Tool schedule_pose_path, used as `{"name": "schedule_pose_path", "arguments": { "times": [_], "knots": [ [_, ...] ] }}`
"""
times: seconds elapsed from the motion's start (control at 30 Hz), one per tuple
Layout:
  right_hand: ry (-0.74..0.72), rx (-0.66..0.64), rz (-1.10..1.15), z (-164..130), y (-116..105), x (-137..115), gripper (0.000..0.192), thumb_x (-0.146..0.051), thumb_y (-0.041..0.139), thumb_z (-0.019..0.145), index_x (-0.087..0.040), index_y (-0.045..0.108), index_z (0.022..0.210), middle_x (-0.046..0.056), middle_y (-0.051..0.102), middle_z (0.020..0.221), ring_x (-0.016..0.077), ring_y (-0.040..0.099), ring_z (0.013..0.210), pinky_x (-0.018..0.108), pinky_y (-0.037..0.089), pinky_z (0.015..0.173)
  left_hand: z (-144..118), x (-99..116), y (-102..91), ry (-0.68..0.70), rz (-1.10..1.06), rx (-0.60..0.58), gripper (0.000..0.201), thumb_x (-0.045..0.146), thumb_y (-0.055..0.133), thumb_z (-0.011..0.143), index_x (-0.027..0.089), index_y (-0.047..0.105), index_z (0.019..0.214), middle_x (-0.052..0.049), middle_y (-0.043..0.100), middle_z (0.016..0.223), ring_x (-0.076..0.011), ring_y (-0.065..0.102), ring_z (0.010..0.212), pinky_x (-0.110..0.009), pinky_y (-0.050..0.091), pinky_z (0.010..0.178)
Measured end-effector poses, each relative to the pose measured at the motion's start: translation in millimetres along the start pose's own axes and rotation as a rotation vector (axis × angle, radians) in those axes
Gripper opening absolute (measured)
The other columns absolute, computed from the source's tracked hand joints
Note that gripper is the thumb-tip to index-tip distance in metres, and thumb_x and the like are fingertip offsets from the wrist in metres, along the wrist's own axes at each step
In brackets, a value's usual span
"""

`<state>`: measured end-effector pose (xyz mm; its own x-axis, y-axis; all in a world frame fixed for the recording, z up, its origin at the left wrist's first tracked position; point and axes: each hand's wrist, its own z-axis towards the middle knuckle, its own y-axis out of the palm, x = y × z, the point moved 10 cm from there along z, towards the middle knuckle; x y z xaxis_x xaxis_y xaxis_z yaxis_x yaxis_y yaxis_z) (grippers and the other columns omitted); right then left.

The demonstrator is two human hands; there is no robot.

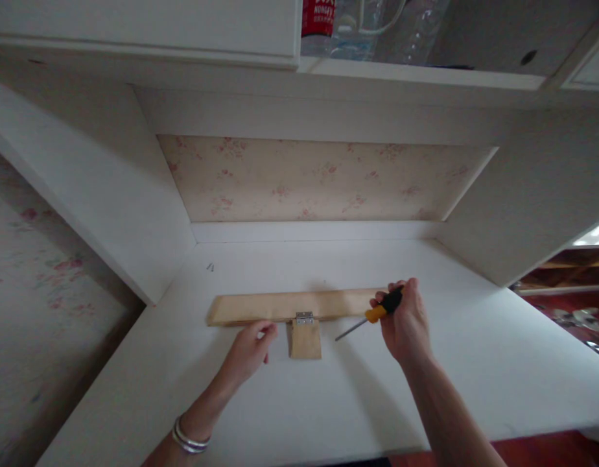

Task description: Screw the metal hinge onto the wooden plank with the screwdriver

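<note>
My right hand point(407, 324) grips a screwdriver point(376, 314) by its black and yellow handle, the metal shaft pointing down and left. A long wooden board point(260, 306) lies across the white desktop. Against its front edge sits a short wooden block point(306, 340), and a small metal hinge point(304, 318) spans the two. The screwdriver's tip is to the right of the block, apart from it. My left hand point(251, 347) is left of the block, near the board's front edge, thumb and fingers curled together. Whatever it may pinch is too small to tell.
Small screws point(211, 266) lie at the back left of the white desktop point(260, 415). White side panels point(523, 188) bound it left and right. Overhead, a shelf point(426, 72) holds plastic bottles, one with a red label point(317, 18).
</note>
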<state>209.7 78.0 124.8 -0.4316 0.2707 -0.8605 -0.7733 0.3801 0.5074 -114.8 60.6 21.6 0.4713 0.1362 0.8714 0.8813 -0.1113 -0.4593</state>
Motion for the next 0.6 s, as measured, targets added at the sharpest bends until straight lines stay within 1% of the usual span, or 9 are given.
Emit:
{"name": "schedule_pose_path", "arguments": {
  "times": [0.03, 0.07, 0.13, 0.23, 0.27, 0.33, 0.47, 0.6],
  "knots": [
    [-0.014, -0.044, 0.007, -0.9, 17.0, -3.7, 0.032, -0.054, 0.057, 0.081, -0.024, 0.048, 0.083, -0.005, 0.048, 0.08, 0.0076, 0.051, 0.058, 0.023, 0.047, 0.054, -2.9, -1.4, 15.6, -0.038, -0.041, -0.054, 0.04, 0.052, 0.045, 0.08, 0.02, 0.06, 0.099, -0.005, 0.066, 0.089, -0.0102, 0.054, 0.045, -0.022, 0.034, 0.038],
    [-0.033, -0.084, 0.015, -2.0, 32.5, -7.8, 0.032, -0.054, 0.056, 0.082, -0.023, 0.048, 0.083, -0.005, 0.048, 0.079, 0.007, 0.049, 0.055, 0.021, 0.044, 0.05, -4.4, -2.4, 28.1, -0.074, -0.085, -0.093, 0.042, 0.053, 0.046, 0.079, 0.02, 0.058, 0.103, -0.005, 0.065, 0.087, -0.0103, 0.054, 0.045, -0.021, 0.032, 0.035],
    [-0.048, -0.16, 0.04, -4.2, 59.7, -13.0, 0.033, -0.053, 0.055, 0.083, -0.022, 0.047, 0.079, -0.005, 0.047, 0.073, 0.0061, 0.047, 0.051, 0.019, 0.04, 0.045, -3.1, -2.1, 45.7, -0.119, -0.172, -0.138, 0.043, 0.053, 0.047, 0.078, 0.019, 0.057, 0.103, -0.003, 0.063, 0.074, -0.0106, 0.053, 0.044, -0.02, 0.03, 0.033],
    [-0.052, -0.242, 0.063, -6.0, 89.9, -14.1, 0.033, -0.051, 0.056, 0.082, -0.02, 0.046, 0.076, -0.006, 0.045, 0.068, 0.0057, 0.044, 0.047, 0.019, 0.036, 0.041, 6.2, 0.5, 63.2, -0.13, -0.249, -0.196, 0.04, 0.056, 0.049, 0.076, 0.018, 0.057, 0.083, 0.002, 0.052, 0.054, -0.01, 0.048, 0.04, -0.019, 0.029, 0.033],
    [-0.064, -0.26, 0.061, -6.1, 97.3, -13.6, 0.033, -0.05, 0.057, 0.082, -0.02, 0.046, 0.075, -0.006, 0.045, 0.068, 0.0056, 0.043, 0.046, 0.019, 0.035, 0.041, 10.1, 0.7, 67.0, -0.13, -0.254, -0.207, 0.04, 0.057, 0.049, 0.076, 0.018, 0.056, 0.077, 0.003, 0.049, 0.05, -0.0099, 0.047, 0.039, -0.019, 0.029, 0.033],
    [-0.094, -0.291, 0.049, -6.0, 109.5, -10.3, 0.032, -0.048, 0.057, 0.083, -0.02, 0.046, 0.073, -0.006, 0.046, 0.066, 0.0057, 0.043, 0.045, 0.019, 0.034, 0.04, 17.4, -0.4, 70.7, -0.134, -0.252, -0.201, 0.041, 0.058, 0.049, 0.076, 0.018, 0.052, 0.069, 0.003, 0.047, 0.048, -0.0102, 0.047, 0.039, -0.019, 0.029, 0.034],
    [-0.133, -0.335, 0.029, -4.6, 125.1, 4.2, 0.03, -0.045, 0.056, 0.084, -0.019, 0.047, 0.072, -0.005, 0.046, 0.065, 0.0058, 0.043, 0.043, 0.019, 0.033, 0.039, 25.4, -1.7, 72.7, -0.131, -0.255, -0.174, 0.041, 0.058, 0.048, 0.077, 0.018, 0.051, 0.068, 0.003, 0.047, 0.047, -0.0103, 0.047, 0.039, -0.02, 0.028, 0.035],
    [-0.138, -0.345, 0.017, -2.6, 130.7, 18.3, 0.029, -0.043, 0.055, 0.086, -0.019, 0.047, 0.071, -0.005, 0.045, 0.065, 0.0057, 0.043, 0.043, 0.019, 0.031, 0.038, 26.3, -5.9, 73.0, -0.155, -0.301, -0.175, 0.04, 0.058, 0.052, 0.075, 0.018, 0.051, 0.07, 0.003, 0.048, 0.049, -0.0102, 0.049, 0.041, -0.02, 0.028, 0.036]
  ]
}}
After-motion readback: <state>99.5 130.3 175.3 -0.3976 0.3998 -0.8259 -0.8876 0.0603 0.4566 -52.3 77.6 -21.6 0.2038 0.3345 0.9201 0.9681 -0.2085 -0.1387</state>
